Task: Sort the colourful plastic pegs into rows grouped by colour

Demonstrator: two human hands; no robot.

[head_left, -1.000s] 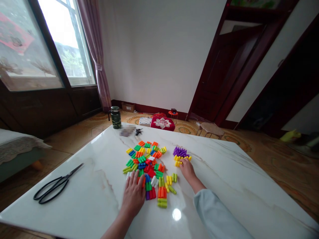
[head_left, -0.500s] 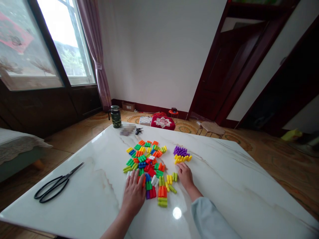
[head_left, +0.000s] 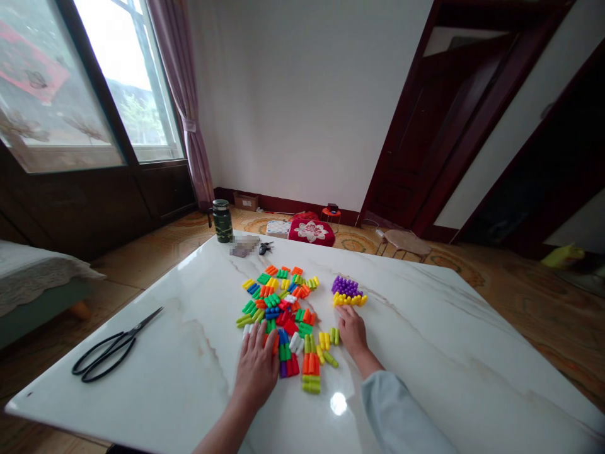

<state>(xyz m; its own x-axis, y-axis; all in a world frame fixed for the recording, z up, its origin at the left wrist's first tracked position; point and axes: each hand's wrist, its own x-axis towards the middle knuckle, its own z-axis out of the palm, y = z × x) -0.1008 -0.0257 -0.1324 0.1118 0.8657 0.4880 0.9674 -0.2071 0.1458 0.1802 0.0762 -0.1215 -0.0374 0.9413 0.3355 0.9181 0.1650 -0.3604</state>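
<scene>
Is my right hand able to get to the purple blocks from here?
Probably yes. The right hand rests on the table just short of the purple blocks; only a low row of yellow blocks sits between them.

A home's living room: curtained window, dark wooden doors, bed, floor cushion, marble tabletop.
</scene>
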